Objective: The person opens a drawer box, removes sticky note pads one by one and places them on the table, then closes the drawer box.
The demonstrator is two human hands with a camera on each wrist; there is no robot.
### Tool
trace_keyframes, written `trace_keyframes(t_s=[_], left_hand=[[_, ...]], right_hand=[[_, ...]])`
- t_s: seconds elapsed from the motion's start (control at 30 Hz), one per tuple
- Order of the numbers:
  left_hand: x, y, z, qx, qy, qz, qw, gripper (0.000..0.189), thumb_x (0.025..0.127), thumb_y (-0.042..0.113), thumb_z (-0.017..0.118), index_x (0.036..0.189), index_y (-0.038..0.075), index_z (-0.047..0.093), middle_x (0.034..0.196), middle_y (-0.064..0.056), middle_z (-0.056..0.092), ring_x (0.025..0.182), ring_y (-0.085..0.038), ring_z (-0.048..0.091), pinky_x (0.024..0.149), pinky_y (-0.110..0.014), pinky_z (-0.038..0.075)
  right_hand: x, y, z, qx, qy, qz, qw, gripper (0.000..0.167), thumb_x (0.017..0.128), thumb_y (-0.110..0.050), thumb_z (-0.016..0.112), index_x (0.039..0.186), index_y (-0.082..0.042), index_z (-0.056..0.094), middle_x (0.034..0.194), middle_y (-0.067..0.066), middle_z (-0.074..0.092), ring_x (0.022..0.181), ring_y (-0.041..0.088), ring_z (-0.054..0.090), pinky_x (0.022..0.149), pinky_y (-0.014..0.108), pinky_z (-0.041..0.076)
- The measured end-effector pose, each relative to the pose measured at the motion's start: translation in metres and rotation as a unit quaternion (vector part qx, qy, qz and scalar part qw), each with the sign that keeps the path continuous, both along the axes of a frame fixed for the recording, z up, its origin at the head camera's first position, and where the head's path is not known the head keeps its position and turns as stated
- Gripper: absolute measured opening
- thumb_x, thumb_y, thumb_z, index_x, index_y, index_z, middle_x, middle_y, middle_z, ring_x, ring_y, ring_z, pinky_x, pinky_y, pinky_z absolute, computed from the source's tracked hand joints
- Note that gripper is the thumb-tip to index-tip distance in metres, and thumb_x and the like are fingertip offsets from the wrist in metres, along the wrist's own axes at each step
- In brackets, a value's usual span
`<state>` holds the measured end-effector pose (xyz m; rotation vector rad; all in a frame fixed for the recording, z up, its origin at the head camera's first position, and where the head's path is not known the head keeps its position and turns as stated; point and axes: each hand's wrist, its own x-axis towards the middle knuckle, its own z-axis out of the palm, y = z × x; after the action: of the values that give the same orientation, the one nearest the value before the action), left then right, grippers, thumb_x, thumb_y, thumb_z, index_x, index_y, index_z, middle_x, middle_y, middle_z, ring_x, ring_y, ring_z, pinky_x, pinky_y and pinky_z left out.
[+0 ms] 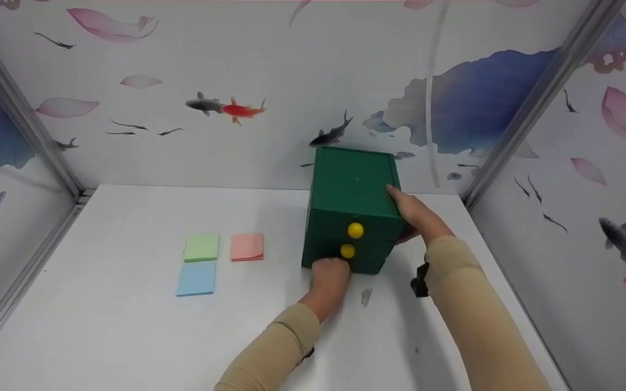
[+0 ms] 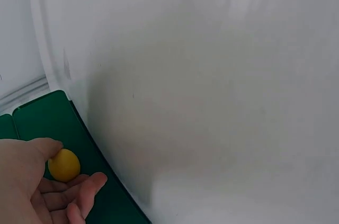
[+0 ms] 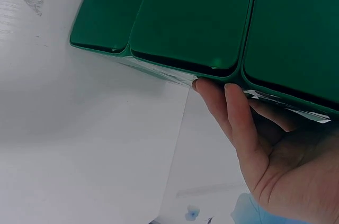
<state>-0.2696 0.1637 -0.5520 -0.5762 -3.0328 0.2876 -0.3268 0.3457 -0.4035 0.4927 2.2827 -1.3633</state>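
A green three-drawer cabinet [image 1: 354, 182] stands on the white table near the back wall. Yellow round knobs [image 1: 355, 230] show on its upper two drawer fronts. My left hand [image 1: 331, 274] is at the lowest drawer; in the left wrist view its thumb and fingers pinch that drawer's yellow knob [image 2: 64, 165], which the hand hides in the head view. My right hand [image 1: 415, 214] presses against the cabinet's right side, one digit reaching the top edge. In the right wrist view, its fairly straight fingers [image 3: 244, 123] touch the side just behind the green drawer fronts [image 3: 190, 17].
Left of the cabinet lie a green sticky-note pad [image 1: 201, 247], a blue pad [image 1: 196, 279] just in front of it, and a pink pad [image 1: 246, 247]. Printed wall panels [image 1: 144, 146] with metal corner posts [image 1: 541, 103] enclose the table at the back and both sides.
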Motion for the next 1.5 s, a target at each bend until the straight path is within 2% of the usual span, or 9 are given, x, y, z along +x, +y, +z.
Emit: trace_keyframes(t_s=[0.23, 0.5, 0.7, 0.87, 1.07, 1.5], left_hand=[[0.003, 0.003, 0.005, -0.016, -0.004, -0.013, 0.9998, 0.024, 0.094, 0.020, 0.065, 0.071, 0.012, 0.063, 0.064, 0.000, 0.056, 0.056, -0.012, 0.049, 0.052, -0.028, 0.046], [0.013, 0.004, 0.006, -0.048, -0.012, -0.020, 0.9986, 0.025, 0.092, 0.019, 0.067, 0.068, 0.013, 0.061, 0.061, 0.001, 0.052, 0.055, -0.012, 0.044, 0.051, -0.027, 0.043], [0.021, 0.002, 0.007, -0.049, -0.019, -0.020, 0.9984, 0.027, 0.091, 0.019, 0.067, 0.065, 0.013, 0.060, 0.058, 0.002, 0.049, 0.054, -0.012, 0.040, 0.049, -0.026, 0.039], [0.026, 0.001, 0.006, -0.045, -0.008, -0.022, 0.9987, 0.028, 0.091, 0.018, 0.067, 0.064, 0.013, 0.060, 0.057, 0.003, 0.047, 0.053, -0.012, 0.038, 0.049, -0.027, 0.038], [0.030, -0.001, 0.004, -0.039, 0.003, -0.025, 0.9989, 0.026, 0.092, 0.018, 0.066, 0.066, 0.013, 0.063, 0.058, 0.002, 0.049, 0.055, -0.011, 0.040, 0.051, -0.027, 0.042], [0.037, -0.003, 0.006, -0.052, -0.022, -0.041, 0.9975, 0.026, 0.092, 0.020, 0.066, 0.067, 0.014, 0.064, 0.058, 0.003, 0.049, 0.056, -0.012, 0.040, 0.053, -0.029, 0.043]], right_hand=[[-0.001, 0.001, 0.001, -0.001, 0.000, -0.001, 1.0000, 0.093, 0.093, -0.070, 0.026, 0.153, 0.001, 0.015, 0.132, 0.035, 0.043, 0.105, 0.047, 0.059, 0.073, 0.049, 0.056], [-0.001, 0.002, 0.000, -0.008, -0.002, 0.001, 1.0000, 0.091, 0.095, -0.068, 0.025, 0.154, -0.001, 0.011, 0.136, 0.034, 0.039, 0.111, 0.048, 0.056, 0.075, 0.049, 0.055], [0.000, 0.004, -0.002, -0.001, -0.005, 0.001, 1.0000, 0.091, 0.095, -0.069, 0.025, 0.154, -0.001, 0.013, 0.135, 0.032, 0.043, 0.104, 0.043, 0.061, 0.075, 0.049, 0.056], [0.000, 0.004, -0.001, 0.005, -0.007, 0.003, 1.0000, 0.091, 0.095, -0.069, 0.024, 0.153, 0.000, 0.015, 0.133, 0.033, 0.045, 0.096, 0.040, 0.065, 0.075, 0.048, 0.056], [-0.001, 0.003, -0.001, 0.010, -0.006, 0.002, 0.9999, 0.091, 0.094, -0.070, 0.024, 0.153, 0.000, 0.016, 0.132, 0.033, 0.046, 0.099, 0.041, 0.064, 0.076, 0.049, 0.055], [0.001, 0.001, 0.001, -0.002, -0.004, 0.004, 1.0000, 0.092, 0.094, -0.070, 0.023, 0.153, 0.001, 0.014, 0.131, 0.037, 0.044, 0.099, 0.046, 0.063, 0.074, 0.049, 0.056]])
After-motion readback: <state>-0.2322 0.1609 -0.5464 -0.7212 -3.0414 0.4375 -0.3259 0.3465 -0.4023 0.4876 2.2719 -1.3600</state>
